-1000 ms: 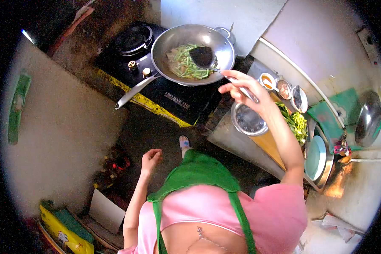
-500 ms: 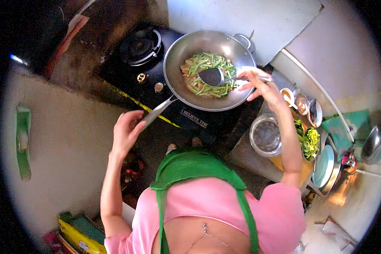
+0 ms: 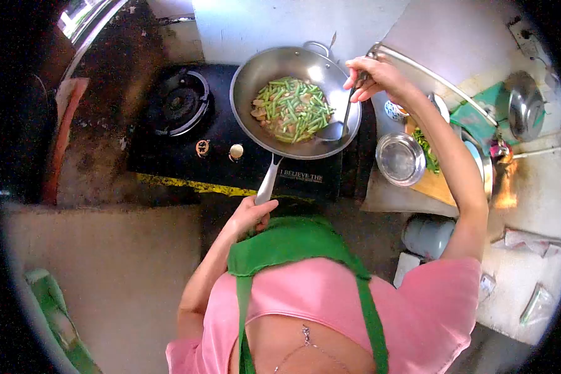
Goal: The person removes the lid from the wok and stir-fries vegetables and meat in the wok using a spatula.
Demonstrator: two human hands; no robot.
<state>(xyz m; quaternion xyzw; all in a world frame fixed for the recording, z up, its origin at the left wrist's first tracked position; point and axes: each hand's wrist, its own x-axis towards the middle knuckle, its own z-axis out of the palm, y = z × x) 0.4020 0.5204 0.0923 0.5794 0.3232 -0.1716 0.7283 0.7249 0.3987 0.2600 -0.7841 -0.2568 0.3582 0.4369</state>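
A steel wok (image 3: 250,87) stands on the black gas stove, its long handle (image 3: 268,181) towards me. My left hand (image 3: 252,215) is closed around the end of that handle. Inside lie cut green beans (image 3: 299,109) with pale brown slices among them. My right hand (image 3: 375,78), above the wok's right rim, grips the upper part of a spatula (image 3: 333,131). The spatula slopes steeply down, and its dark blade rests at the right side of the wok, beside the beans.
Left of the wok is a second burner (image 3: 184,103), with two knobs in front. On the right-hand counter are a glass bowl (image 3: 401,159), leafy greens (image 3: 427,149) on a wooden board (image 3: 435,187) and a steel lid (image 3: 525,112). A gas cylinder (image 3: 427,237) stands below.
My left hand has closed on the wok handle. My right hand has risen, turning the spatula from lying across the beans to steeply upright at the right. The view has shifted.
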